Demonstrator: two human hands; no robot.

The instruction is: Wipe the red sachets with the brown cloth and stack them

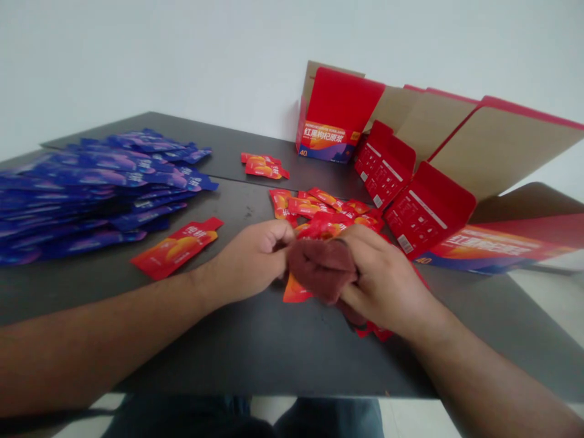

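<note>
My right hand (387, 283) is closed around a brown cloth (322, 267), which hangs bunched between my two hands. Beside it my left hand (255, 258) is closed, thumb and fingers pinched at the edge of a red sachet (297, 291) that shows below the cloth. The cloth hides most of that sachet and the tips of the left fingers. Just beyond and under my hands lies a loose heap of red sachets (310, 205) with orange fruit pictures. More red sachets stick out beneath my right hand.
A large pile of blue sachets (109, 182) covers the table's left side. One red sachet (180, 248) lies near my left forearm, and a few more red sachets (264, 166) lie farther back. Open red cartons (326, 141) stand along the right. The grey table's front edge (274, 392) is close.
</note>
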